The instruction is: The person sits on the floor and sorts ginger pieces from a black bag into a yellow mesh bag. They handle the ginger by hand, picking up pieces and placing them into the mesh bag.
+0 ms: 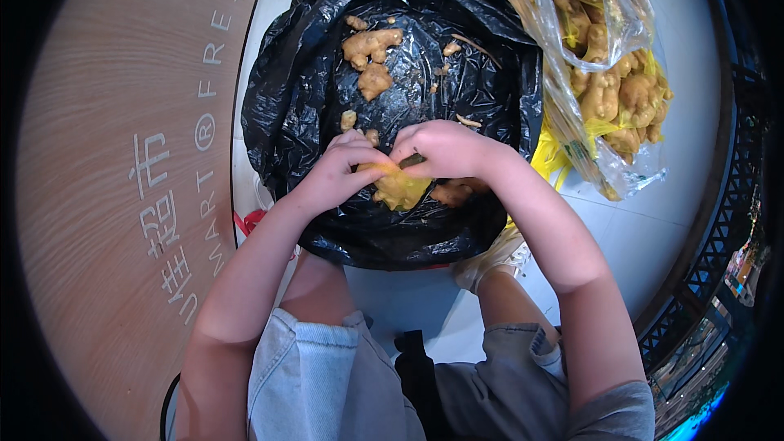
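My left hand (346,165) and my right hand (441,150) meet over a black plastic bag (294,92) spread open before me. Both pinch the upper part of a yellow mesh net with ginger root (401,190) in it. A dark patch shows between my right fingers; I cannot tell what it is. Another ginger root (453,193) lies beneath my right wrist, partly hidden. Farther back in the bag lie a large branched ginger root (370,46), a rounder piece (374,81) just in front of it, and several small bits.
At the right on the tiled floor (643,220) stands a clear plastic bag (606,55) with ginger in yellow netting. A wood-grain panel (116,73) bearing writing rises at the left. My shoe (484,266) is close to the black bag, and a dark lattice edge (704,275) runs along the right.
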The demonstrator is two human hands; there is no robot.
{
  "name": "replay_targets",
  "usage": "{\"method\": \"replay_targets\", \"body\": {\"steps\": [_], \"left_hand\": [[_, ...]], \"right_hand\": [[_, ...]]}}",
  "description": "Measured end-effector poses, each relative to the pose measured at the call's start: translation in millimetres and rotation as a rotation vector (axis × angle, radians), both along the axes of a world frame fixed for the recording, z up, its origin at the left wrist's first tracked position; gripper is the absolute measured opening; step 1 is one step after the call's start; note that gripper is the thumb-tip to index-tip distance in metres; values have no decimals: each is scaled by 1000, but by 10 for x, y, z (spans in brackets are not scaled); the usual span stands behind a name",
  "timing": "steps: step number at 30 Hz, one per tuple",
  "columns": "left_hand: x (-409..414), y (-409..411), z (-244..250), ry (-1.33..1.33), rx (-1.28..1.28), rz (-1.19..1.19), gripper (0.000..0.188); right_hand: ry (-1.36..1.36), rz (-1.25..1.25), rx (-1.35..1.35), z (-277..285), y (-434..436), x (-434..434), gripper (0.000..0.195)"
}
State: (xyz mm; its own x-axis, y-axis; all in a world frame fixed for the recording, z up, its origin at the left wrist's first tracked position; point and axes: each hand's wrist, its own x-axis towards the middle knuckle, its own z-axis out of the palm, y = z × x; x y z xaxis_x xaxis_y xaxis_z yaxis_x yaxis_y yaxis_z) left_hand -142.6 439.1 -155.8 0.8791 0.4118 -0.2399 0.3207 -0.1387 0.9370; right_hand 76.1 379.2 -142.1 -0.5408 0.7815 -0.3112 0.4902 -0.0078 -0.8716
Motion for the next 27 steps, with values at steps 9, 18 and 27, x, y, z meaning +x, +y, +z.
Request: {"method": "replay_targets", "body": {"steps": [9,18,27], "left_hand": [[-53,-66,57,-54,312,-112,13],[-49,-251,77,1,564,-97,14],[-134,-254,87,31,428,3,15]], "right_hand": [[-431,-116,88,104,190,-54,21],[-515,-148,419,-380,483,-763,10],[-657,-147,538,-559,447,-770,13]]}}
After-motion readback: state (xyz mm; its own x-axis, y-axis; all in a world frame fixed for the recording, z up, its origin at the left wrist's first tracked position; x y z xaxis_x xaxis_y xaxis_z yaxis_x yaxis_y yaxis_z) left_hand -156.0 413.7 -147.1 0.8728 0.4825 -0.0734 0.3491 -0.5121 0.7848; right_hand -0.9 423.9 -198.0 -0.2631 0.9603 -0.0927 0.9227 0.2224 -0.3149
